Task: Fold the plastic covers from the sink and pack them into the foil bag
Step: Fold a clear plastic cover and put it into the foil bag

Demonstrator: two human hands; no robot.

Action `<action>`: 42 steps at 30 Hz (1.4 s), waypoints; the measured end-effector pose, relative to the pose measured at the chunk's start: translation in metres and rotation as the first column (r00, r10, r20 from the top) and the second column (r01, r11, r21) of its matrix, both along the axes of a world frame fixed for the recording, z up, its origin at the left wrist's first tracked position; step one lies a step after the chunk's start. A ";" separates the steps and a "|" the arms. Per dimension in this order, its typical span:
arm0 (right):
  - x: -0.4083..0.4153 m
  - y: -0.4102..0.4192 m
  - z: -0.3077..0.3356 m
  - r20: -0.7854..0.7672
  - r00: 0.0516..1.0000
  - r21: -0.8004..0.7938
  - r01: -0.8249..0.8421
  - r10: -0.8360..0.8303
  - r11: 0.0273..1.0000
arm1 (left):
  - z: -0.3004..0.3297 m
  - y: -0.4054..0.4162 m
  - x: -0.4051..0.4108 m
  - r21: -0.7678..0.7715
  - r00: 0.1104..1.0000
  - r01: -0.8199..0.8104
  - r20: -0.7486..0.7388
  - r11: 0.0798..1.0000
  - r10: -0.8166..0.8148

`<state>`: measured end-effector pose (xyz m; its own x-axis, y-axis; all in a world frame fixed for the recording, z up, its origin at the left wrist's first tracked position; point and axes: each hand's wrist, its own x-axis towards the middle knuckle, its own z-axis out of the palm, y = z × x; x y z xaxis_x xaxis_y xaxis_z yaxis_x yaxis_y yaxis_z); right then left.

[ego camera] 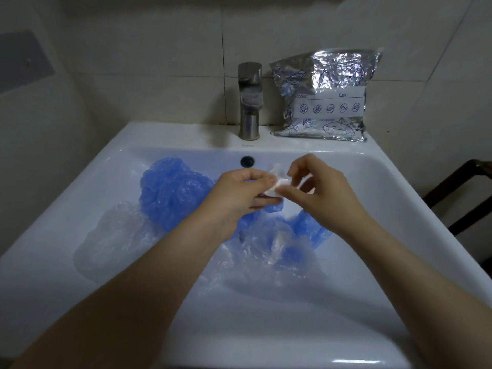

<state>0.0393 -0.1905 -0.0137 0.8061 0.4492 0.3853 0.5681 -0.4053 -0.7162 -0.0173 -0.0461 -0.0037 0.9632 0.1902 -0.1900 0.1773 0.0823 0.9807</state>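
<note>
Hands meet over the middle of the basin, both pinching one small clear cover that's already bunched into a tight little wad. The left hand has its fingers curled round the wad's left side, thumb on top, and the right hand nips the other side between thumb and fingertips, with the remaining fingers loosely bent. So both grips are closed on the same piece, held up off the pile.

Directly under the grip sit the rest of the plastic covers: a big crumpled blue cover just left of and below the left hand, another blue cover under the right wrist, and a few see-through covers spread lower down toward the person, partly hidden by the forearms. Can't tell how many there are, it's all a tangle.

All of that lies inside the white sink. Beyond the grip is the overflow hole, then the steel faucet on the back ledge. Right of the faucet, past the right hand, the foil bag stands leaning on the tiled wall, fish drawings and a label strip facing out.
</note>
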 end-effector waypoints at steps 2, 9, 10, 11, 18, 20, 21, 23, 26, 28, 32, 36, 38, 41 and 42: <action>0.000 -0.003 0.002 0.200 0.972 -0.063 -0.113 0.123 0.992 | -0.002 0.001 0.003 -0.073 0.999 -0.031 -0.017 0.997 0.030; 0.001 0.000 -0.001 0.461 0.868 -0.197 -0.101 0.183 0.975 | -0.001 0.000 0.003 -0.320 0.989 0.001 -0.142 0.947 -0.049; 0.001 0.000 0.000 0.469 0.863 -0.189 -0.109 0.187 0.976 | -0.001 0.000 0.003 -0.339 0.987 0.005 -0.151 0.941 -0.060; 0.002 -0.002 0.001 0.472 0.861 -0.181 -0.118 0.191 0.976 | -0.001 -0.001 0.002 -0.357 0.985 0.008 -0.159 0.934 -0.069; -0.001 -0.004 0.005 0.395 0.888 -0.131 -0.200 0.236 0.971 | -0.009 -0.003 0.005 -0.278 0.980 0.022 -0.185 0.960 -0.076; -0.003 -0.002 0.005 0.366 0.903 -0.112 -0.198 0.226 0.974 | -0.010 -0.001 0.006 -0.250 0.985 0.022 -0.162 0.968 -0.064; -0.003 -0.001 0.005 0.339 0.917 -0.093 -0.189 0.209 0.978 | -0.009 0.000 0.005 -0.240 0.988 0.032 -0.136 0.970 -0.066; -0.001 -0.001 0.005 0.220 0.962 -0.035 -0.159 0.163 0.987 | -0.006 0.001 0.004 -0.171 0.994 0.065 -0.076 0.983 -0.079; 0.001 -0.001 0.004 -0.084 0.985 0.091 -0.145 0.153 0.985 | -0.004 0.002 0.002 0.038 0.995 0.094 0.010 0.995 -0.094; 0.001 -0.001 0.001 -0.187 0.972 0.118 -0.122 0.143 0.985 | -0.005 0.002 0.002 0.131 0.994 0.100 0.030 0.986 -0.105; 0.001 0.001 -0.004 -0.370 0.915 0.171 -0.102 0.160 0.980 | -0.007 0.001 0.002 0.205 0.991 0.124 0.017 0.971 -0.130; 0.005 0.001 -0.003 -0.468 0.875 0.269 0.008 0.123 0.963 | -0.005 -0.001 0.003 0.186 0.992 0.124 -0.002 0.975 -0.126; 0.005 0.000 -0.004 -0.512 0.851 0.270 0.028 0.119 0.962 | -0.005 -0.003 0.003 0.196 0.991 0.130 0.003 0.972 -0.133; 0.000 0.004 -0.008 -0.579 0.796 0.292 0.003 0.175 0.956 | -0.011 -0.002 0.003 0.279 0.991 0.092 0.069 0.956 -0.115; -0.002 0.006 -0.009 -0.598 0.776 0.302 -0.014 0.201 0.953 | -0.013 -0.001 0.004 0.287 0.991 0.080 0.085 0.955 -0.108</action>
